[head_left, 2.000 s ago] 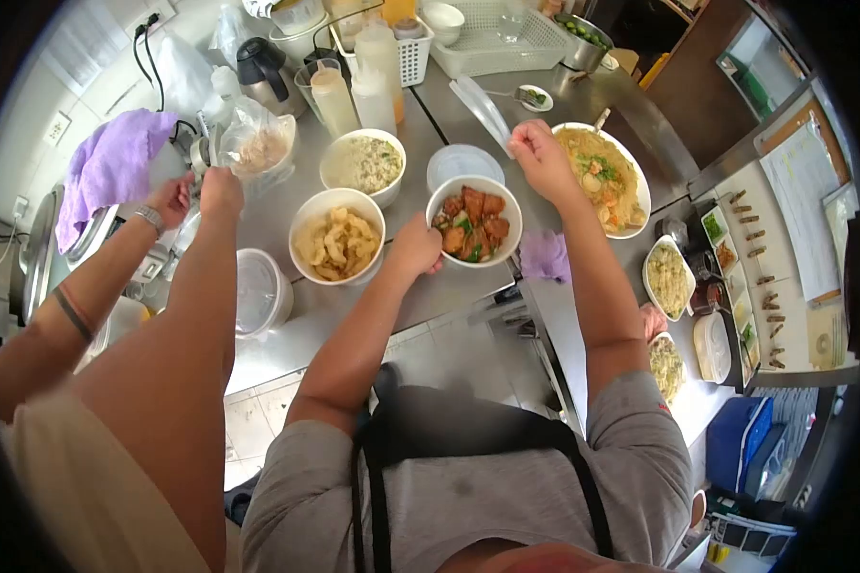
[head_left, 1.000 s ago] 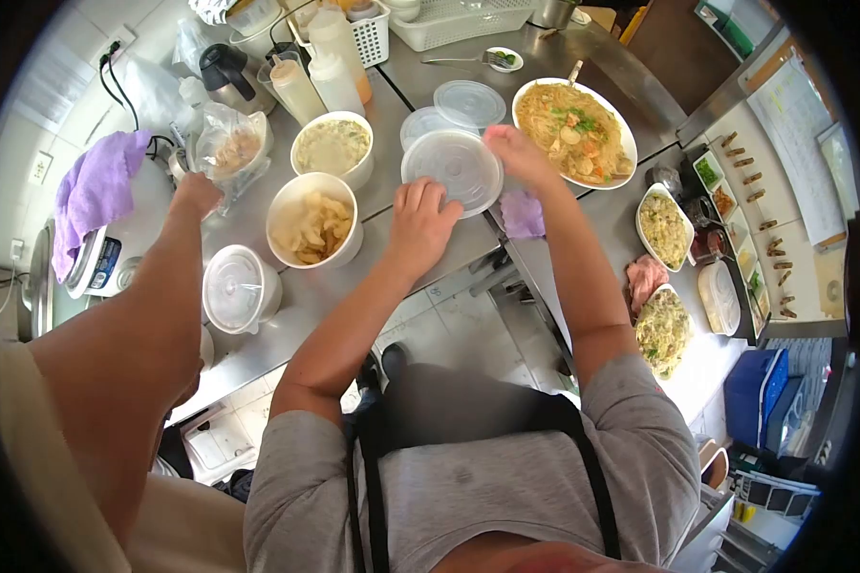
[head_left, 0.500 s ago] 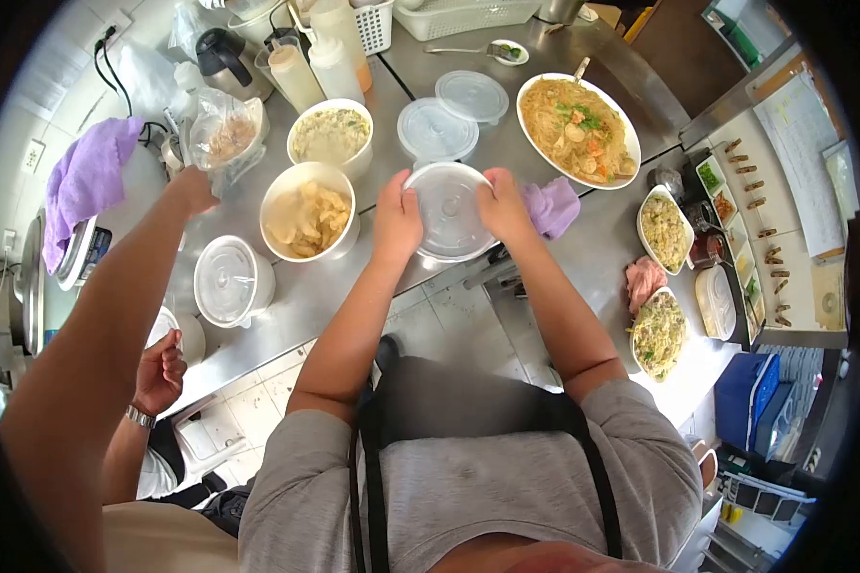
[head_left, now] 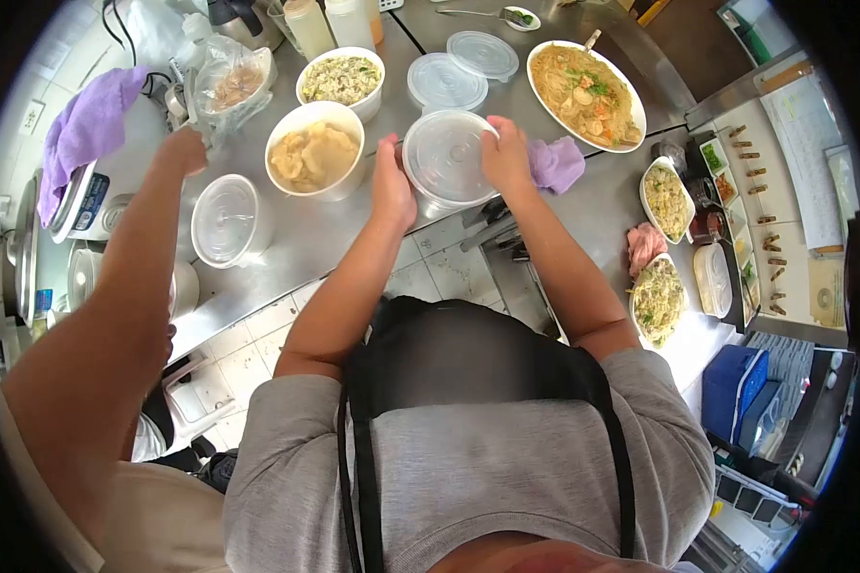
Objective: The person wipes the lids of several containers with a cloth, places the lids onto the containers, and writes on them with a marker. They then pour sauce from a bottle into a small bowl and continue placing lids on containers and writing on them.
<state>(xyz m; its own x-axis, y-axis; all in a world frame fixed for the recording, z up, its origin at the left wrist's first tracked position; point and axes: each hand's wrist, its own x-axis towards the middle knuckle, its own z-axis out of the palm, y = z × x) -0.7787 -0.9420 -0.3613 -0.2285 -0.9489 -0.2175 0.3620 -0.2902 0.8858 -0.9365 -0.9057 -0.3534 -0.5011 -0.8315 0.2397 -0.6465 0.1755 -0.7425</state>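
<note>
Lidded bowl (head_left: 449,160) at the front edge of the steel counter (head_left: 291,224), between my hands; contents unreadable through the translucent lid (head_left: 438,148). My right hand (head_left: 508,158) grasps its rim, thumb on the lid's edge. My left hand (head_left: 395,191) lies along the opposite side, fingers partly hidden; whether they grip, I cannot tell. Leftward: white bowl (head_left: 330,190), pale yellow pieces (head_left: 308,158) inside; behind it, second bowl (head_left: 369,106), pale food flecked green. Oval plate (head_left: 609,146), right: noodles (head_left: 581,100). Orientation: lid faces up, outline round, central axis roughly vertical.
</note>
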